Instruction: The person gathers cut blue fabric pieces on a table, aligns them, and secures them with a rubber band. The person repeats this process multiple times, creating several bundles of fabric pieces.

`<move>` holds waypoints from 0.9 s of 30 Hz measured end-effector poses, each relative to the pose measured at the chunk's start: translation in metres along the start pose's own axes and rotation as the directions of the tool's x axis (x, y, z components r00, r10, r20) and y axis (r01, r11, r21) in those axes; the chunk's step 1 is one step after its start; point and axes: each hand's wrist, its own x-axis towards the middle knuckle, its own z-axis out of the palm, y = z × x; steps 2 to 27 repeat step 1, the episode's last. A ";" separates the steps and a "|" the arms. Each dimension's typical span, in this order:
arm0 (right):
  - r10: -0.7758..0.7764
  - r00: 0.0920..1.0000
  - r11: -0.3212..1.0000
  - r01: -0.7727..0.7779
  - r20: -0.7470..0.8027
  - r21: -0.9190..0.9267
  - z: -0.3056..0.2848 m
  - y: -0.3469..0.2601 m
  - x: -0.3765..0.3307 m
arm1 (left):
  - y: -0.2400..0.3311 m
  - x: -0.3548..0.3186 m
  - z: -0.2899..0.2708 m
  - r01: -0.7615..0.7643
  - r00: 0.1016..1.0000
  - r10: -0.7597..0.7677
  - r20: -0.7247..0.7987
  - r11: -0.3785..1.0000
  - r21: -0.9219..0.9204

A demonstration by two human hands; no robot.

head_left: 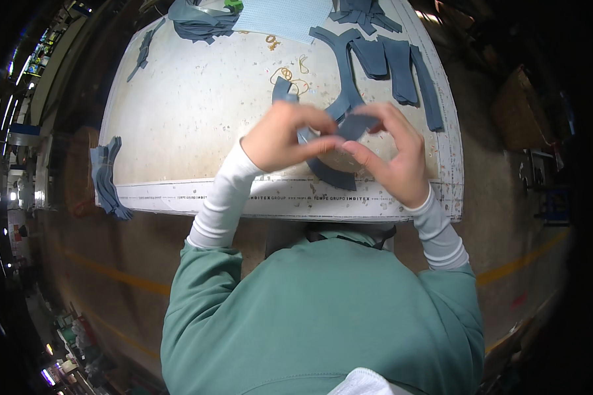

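Note:
Near the front of the table, my left hand (286, 137) and my right hand (396, 153) meet over a small blue-grey cut piece (358, 126) of fabric-like material. Fingers and thumb of my right hand close on the piece's right side. My left fingertips pinch at its left edge, slightly smeared by motion. Below the hands lies a curved blue-grey strip (333, 176), partly hidden by them. A forked strip (342, 62) reaches from farther back down to my fingers. Another blue-grey piece (282, 89) shows just behind my left hand.
Stacks of blue-grey strips (399, 69) lie at the right of the table (178, 125). A large coiled pile (201, 23) sits far left beside a pale blue sheet (275, 18). Rubber bands (287, 74) lie mid-table. A tied bundle (107, 178) hangs over the left edge.

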 end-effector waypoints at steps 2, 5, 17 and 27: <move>0.018 0.999 0.996 -0.016 -0.026 0.084 0.002 -0.003 0.007 | 0.009 0.004 -0.006 0.068 0.994 -0.071 -0.080 0.997 -0.049; 0.018 0.999 0.996 -0.016 -0.026 0.084 0.002 -0.003 0.007 | 0.009 0.004 -0.006 0.068 0.994 -0.071 -0.080 0.997 -0.049; 0.018 0.999 0.996 -0.016 -0.026 0.084 0.002 -0.003 0.007 | 0.009 0.004 -0.006 0.068 0.994 -0.071 -0.080 0.997 -0.049; 0.018 0.999 0.996 -0.016 -0.026 0.084 0.002 -0.003 0.007 | 0.009 0.004 -0.006 0.068 0.994 -0.071 -0.080 0.997 -0.049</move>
